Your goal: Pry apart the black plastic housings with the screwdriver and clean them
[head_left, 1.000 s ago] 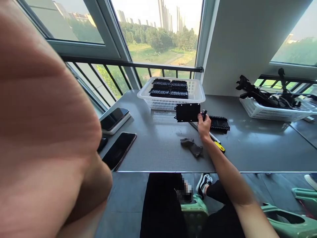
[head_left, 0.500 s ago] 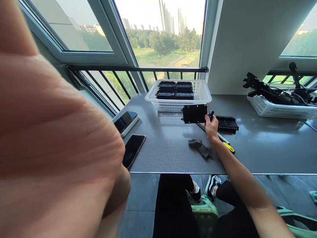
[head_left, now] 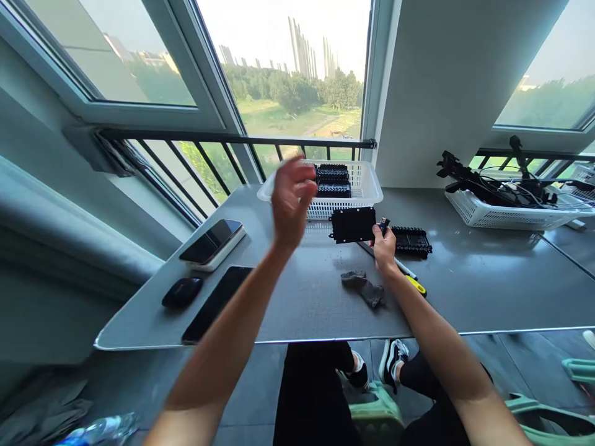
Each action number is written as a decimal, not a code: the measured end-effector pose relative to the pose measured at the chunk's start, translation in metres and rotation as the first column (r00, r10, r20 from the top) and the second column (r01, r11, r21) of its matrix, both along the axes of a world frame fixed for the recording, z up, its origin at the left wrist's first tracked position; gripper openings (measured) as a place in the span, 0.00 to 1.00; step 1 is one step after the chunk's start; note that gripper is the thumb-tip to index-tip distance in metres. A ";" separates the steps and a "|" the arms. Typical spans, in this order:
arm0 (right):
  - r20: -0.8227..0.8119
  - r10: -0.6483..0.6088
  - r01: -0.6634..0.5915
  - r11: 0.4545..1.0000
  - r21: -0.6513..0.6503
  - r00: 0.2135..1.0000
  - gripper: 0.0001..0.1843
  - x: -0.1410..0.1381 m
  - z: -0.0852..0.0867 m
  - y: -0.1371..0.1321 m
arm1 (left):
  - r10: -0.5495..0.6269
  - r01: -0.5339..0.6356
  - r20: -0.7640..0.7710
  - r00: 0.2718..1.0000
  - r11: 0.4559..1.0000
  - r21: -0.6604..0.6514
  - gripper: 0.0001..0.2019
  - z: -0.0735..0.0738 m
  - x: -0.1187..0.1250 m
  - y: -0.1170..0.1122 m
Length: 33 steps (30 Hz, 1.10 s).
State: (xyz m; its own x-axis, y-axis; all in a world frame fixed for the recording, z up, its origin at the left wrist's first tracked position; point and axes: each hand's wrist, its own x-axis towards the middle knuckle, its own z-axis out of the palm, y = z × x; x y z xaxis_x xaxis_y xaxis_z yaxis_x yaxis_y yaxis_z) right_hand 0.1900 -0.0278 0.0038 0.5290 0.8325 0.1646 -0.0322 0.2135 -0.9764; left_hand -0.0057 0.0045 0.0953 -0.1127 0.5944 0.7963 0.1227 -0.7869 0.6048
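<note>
My right hand [head_left: 383, 245] grips the right edge of a flat black plastic panel [head_left: 352, 224], held upright just above the grey table [head_left: 297, 297]. My left hand [head_left: 289, 201] is raised in the air over the table, blurred by motion, fingers loosely curled and apart, holding nothing. It hangs in front of a white basket [head_left: 367, 189] with several black ridged parts [head_left: 331, 176] inside. Another black ridged part [head_left: 411, 240] lies on the table right of my right hand. A crumpled grey cloth [head_left: 362, 286] lies under my right wrist.
A yellow-handled screwdriver [head_left: 409, 280] lies by my right forearm. Two phones [head_left: 211, 240] [head_left: 216, 302] and a black mouse [head_left: 181, 291] sit at the table's left. A second white basket [head_left: 506, 214] with cables and black gear stands at the far right. Window railing runs behind.
My left arm, which filled the left of the view close to the camera, has swung forward and out over the table. The right hand keeps the panel in place.
</note>
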 end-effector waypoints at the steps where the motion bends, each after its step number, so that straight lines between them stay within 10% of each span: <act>1: -0.017 -0.002 0.002 1.000 0.003 1.000 0.20 0.000 0.000 0.000 | -0.033 0.033 -0.004 0.999 0.996 -0.088 0.28 -0.011 0.004 0.001; 7: -0.049 0.004 -0.003 1.000 0.014 0.999 0.18 0.001 0.001 0.000 | -0.374 0.380 0.155 0.914 0.659 -0.650 0.29 -0.078 0.019 -0.006; 13: 0.016 0.001 -0.002 0.999 0.043 1.000 0.17 0.003 0.002 -0.002 | -0.478 0.535 0.294 0.828 0.515 -0.670 0.30 -0.077 0.016 -0.017; 22: 0.095 -0.072 0.060 0.991 0.122 0.993 0.12 0.003 0.024 -0.020 | -0.370 0.505 0.351 0.860 0.526 -0.684 0.31 -0.090 0.014 -0.013; 25: 0.009 0.148 -0.148 0.982 0.121 0.989 0.10 -0.005 0.035 -0.029 | -0.351 0.498 0.356 0.866 0.541 -0.677 0.31 -0.090 0.014 -0.014; 29: -0.166 0.590 -0.592 0.805 0.041 0.790 0.14 -0.019 0.042 -0.037 | -0.354 0.489 0.342 0.871 0.540 -0.685 0.32 -0.088 0.014 -0.016; 33: -0.236 0.744 -0.772 0.634 -0.045 0.625 0.18 -0.023 0.040 -0.039 | -0.380 0.493 0.324 0.866 0.541 -0.682 0.30 -0.087 0.016 -0.018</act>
